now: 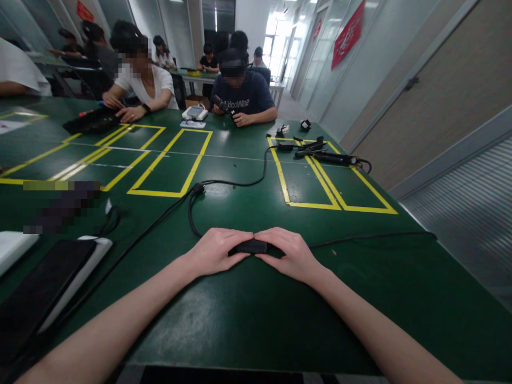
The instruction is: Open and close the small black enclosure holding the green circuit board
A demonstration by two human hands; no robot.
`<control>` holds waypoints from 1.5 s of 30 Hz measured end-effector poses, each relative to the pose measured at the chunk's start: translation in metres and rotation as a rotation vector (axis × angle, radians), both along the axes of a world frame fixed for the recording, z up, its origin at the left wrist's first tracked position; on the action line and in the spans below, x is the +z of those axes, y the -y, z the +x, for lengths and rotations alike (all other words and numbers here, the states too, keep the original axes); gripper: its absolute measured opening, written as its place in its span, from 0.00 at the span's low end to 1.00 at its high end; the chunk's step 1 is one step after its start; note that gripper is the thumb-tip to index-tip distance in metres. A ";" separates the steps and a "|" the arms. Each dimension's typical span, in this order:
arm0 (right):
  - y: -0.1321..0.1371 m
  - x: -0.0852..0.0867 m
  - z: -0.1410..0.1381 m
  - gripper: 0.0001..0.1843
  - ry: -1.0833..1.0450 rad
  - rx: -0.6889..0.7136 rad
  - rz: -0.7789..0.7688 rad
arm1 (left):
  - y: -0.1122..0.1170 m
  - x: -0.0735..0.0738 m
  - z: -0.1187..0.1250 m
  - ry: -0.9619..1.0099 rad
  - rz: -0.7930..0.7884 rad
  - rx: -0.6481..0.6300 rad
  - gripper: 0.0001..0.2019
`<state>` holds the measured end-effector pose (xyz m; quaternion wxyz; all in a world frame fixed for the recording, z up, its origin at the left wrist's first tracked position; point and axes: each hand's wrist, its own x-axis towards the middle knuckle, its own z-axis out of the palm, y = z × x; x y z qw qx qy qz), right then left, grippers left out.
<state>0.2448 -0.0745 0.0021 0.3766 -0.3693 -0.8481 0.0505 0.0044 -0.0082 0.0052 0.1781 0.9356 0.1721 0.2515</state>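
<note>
The ends of the black block (pixel 252 246) were largely covered by the left hand (pixel 214 252) and the right hand (pixel 290 253), so only its ribbed-looking middle could be made out. One black cable (pixel 193 216) disappeared behind the left hand and a thin black cord (pixel 372 236) behind the right; whether either joined the block could not be seen. At the left, a patch of pixels obscured a dark item (pixel 66 205), and the picture's edge cut off a dark slab (pixel 52 282) lying over something white. The small black parts (pixel 312 146) near the desk's far right corner ran together and were hard to tell apart.

The block was between the two hands, close above or on the green desk (pixel 240 325); which of these could not be told. Both hands were clamped on it, fingers along its far side and thumbs along its near side, the fingertips of the two hands meeting or almost meeting at the middle. The forearms (pixel 148 296) angled inward from the lower corners, wrists bent so that the hands pointed at each other.
</note>
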 end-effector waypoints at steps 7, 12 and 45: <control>0.000 0.001 0.000 0.16 0.000 0.015 -0.005 | -0.001 -0.003 0.000 -0.039 -0.007 0.021 0.19; 0.000 0.000 -0.001 0.17 0.005 -0.008 -0.011 | -0.003 -0.006 0.000 0.009 0.063 0.002 0.19; 0.006 0.001 0.005 0.15 0.046 -0.015 -0.281 | 0.041 0.052 -0.078 -0.059 0.223 1.027 0.34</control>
